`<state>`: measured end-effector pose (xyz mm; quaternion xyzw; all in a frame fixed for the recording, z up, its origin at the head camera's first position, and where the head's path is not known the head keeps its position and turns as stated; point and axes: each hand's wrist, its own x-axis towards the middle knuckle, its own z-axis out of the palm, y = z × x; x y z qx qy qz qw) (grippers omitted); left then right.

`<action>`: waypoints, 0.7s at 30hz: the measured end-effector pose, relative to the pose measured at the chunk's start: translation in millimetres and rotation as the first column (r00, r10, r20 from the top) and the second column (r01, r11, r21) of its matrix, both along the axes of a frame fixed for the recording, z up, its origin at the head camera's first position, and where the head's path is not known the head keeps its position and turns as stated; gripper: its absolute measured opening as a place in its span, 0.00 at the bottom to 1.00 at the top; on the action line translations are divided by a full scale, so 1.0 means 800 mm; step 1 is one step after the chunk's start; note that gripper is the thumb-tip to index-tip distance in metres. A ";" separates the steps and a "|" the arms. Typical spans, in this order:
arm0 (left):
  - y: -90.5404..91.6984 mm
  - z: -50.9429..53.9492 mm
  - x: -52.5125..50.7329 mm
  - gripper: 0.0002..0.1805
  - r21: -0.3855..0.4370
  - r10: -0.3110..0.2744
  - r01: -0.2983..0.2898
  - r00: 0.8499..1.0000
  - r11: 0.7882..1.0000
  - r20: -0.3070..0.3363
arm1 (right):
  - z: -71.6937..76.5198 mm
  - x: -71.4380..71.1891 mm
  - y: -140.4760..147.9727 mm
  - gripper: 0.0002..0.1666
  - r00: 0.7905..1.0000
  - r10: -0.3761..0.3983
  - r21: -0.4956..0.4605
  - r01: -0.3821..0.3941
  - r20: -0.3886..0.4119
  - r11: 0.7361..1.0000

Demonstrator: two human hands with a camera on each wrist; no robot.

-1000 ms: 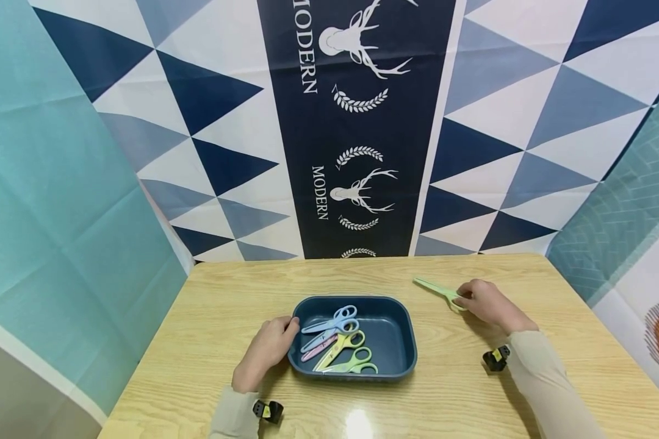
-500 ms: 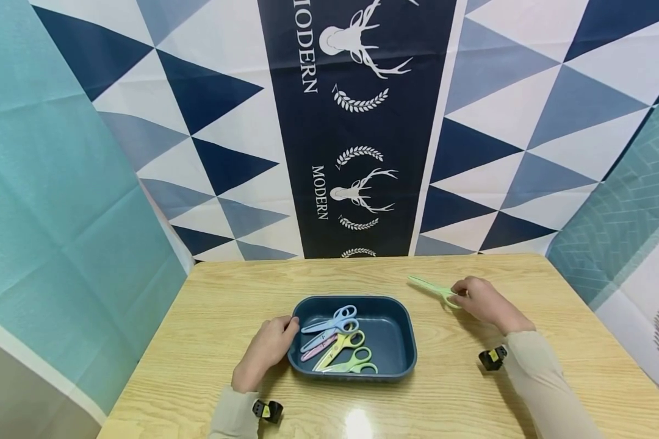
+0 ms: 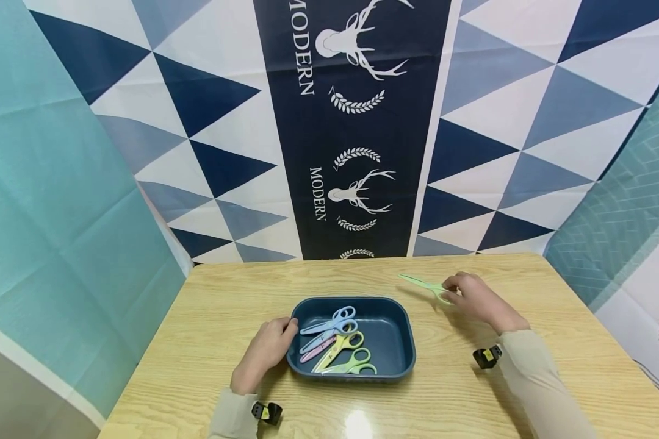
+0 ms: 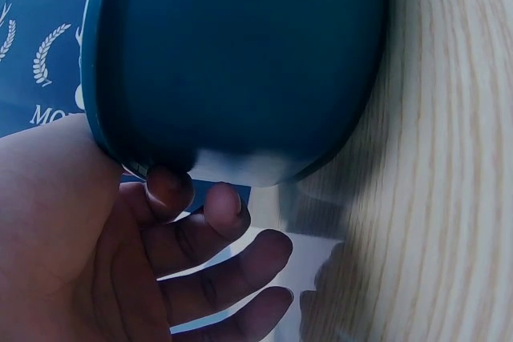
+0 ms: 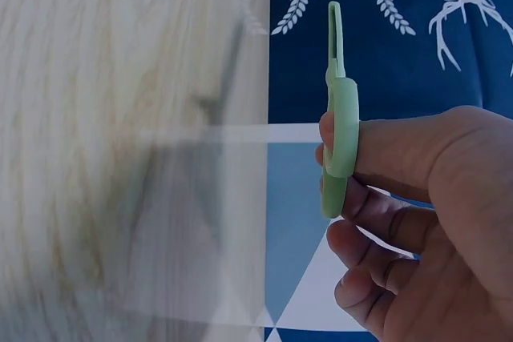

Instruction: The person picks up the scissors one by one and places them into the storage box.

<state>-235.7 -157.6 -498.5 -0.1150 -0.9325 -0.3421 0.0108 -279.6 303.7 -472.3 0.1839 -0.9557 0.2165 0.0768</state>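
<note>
My right hand [image 3: 475,297] pinches a pair of light green scissors [image 3: 425,283] by the handle loops, blades pointing to the far left. In the right wrist view the green scissors [image 5: 343,126] are held clear of the table, between thumb and fingers. A dark blue rectangular bin [image 3: 390,341] sits on the table. My left hand [image 3: 266,347] holds its left rim, thumb over the edge; the left wrist view shows fingertips against the outer wall. Inside the bin lie blue scissors [image 3: 329,326], pink scissors [image 3: 317,350], yellow scissors [image 3: 335,352] and another green pair [image 3: 351,366].
The wooden table [image 3: 445,396] extends around the bin. Behind it hangs a patterned cloth [image 3: 357,134] with deer heads and triangles. A teal cloth [image 3: 60,183] hangs at the left, and a round brown shape is partly visible at the far right edge.
My right hand has moved left and slightly away from me, carrying the green scissors off the right side of the table. My left hand stays on the bin's rim.
</note>
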 end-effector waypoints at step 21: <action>0.000 -0.003 0.001 0.22 0.005 0.010 -0.010 1.000 1.000 0.008 | 0.026 0.005 -0.031 0.08 0.989 0.081 0.028 -0.078 -0.125 0.997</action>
